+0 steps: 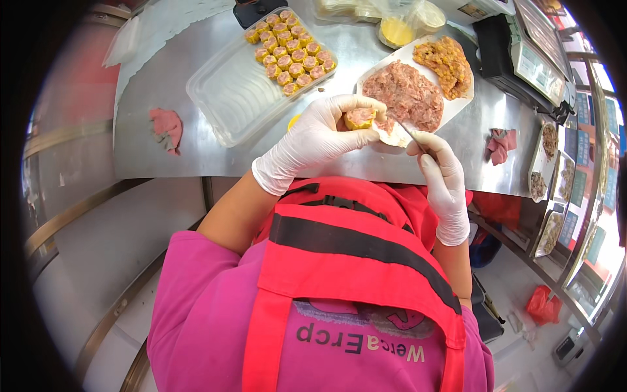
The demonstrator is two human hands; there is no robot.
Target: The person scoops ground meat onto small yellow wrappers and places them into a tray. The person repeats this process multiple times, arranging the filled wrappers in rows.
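In my gloved left hand point(312, 138), the fingers curl around an open-topped dumpling point(360, 118) with a yellow wrapper and pink meat filling. A slim metal spreader point(414, 137) is gripped in my gloved right hand point(441, 171), its tip close to the dumpling and the near edge of a white tray point(455, 108). That tray bears a mound of pink minced meat point(406, 95) and an orange-yellow chunky filling point(445, 65). Beyond my left hand, rows of finished dumplings point(290, 55) fill the right side of a clear plastic tray point(225, 95). A yellow patch shows partly behind my left hand.
Pink cloths lie on the steel table point(147, 91), one cloth point(166, 129) at left and another cloth point(501, 145) at right. Yellow round wrappers point(396, 31) in plastic sit at the back. A scale-like machine point(539, 64) and small food trays point(543, 160) stand along the right side.
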